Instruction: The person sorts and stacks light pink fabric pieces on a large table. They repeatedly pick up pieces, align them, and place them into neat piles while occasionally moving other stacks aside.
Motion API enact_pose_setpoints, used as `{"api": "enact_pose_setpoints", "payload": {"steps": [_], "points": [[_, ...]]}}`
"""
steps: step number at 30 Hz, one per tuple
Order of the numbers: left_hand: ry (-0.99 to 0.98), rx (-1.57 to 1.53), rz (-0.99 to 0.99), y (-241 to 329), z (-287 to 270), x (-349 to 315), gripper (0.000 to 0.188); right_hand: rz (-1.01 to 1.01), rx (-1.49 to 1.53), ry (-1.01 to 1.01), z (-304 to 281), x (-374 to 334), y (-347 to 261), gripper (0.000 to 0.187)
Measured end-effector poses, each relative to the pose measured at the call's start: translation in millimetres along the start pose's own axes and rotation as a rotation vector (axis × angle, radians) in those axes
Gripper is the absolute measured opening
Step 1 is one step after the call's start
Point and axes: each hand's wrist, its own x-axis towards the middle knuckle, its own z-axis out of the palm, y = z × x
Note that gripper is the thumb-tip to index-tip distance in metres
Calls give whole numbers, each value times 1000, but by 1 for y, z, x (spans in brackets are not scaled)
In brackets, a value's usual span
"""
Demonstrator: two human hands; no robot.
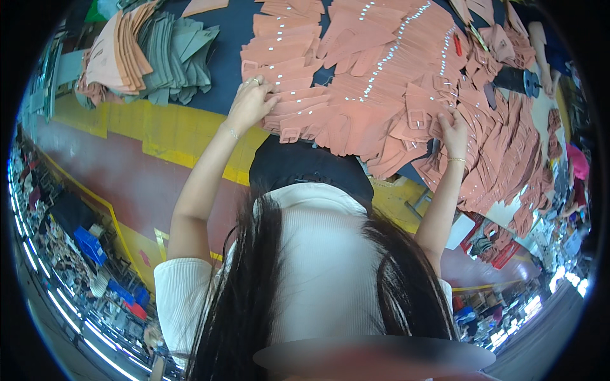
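Observation:
Salmon-pink cut fabric pieces [372, 82] lie in overlapping rows over the dark table, many marked with small white stickers. At the near left end of one row, my left hand [253, 101] has its fingers curled over the edge of a fabric piece [295, 109]. Further right, the fingers of my right hand [454, 131] are bent onto the edge of a buckled fabric piece [417, 119], pinching it. Its square buckle is covered in the same salmon colour. Another covered buckle [290, 134] shows along the near edge. The fingertips of both hands are partly hidden.
Grey-green fabric pieces [175, 54] and a peach stack [119, 47] lie at the far left. A large heap of salmon strips [502, 152] spreads to the right, near a dark cylindrical object [518, 81]. A small red tool [457, 44] rests on the fabric. Another person's arm [540, 57] shows at far right.

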Motion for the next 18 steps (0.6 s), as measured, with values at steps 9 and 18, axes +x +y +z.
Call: {"api": "enact_pose_setpoints", "payload": {"steps": [9, 18], "points": [[-165, 139, 106, 10, -2, 25, 20, -7, -81, 45, 3, -2, 0, 36], [-218, 36, 240, 29, -6, 19, 4, -6, -102, 101, 9, -1, 13, 36]]}}
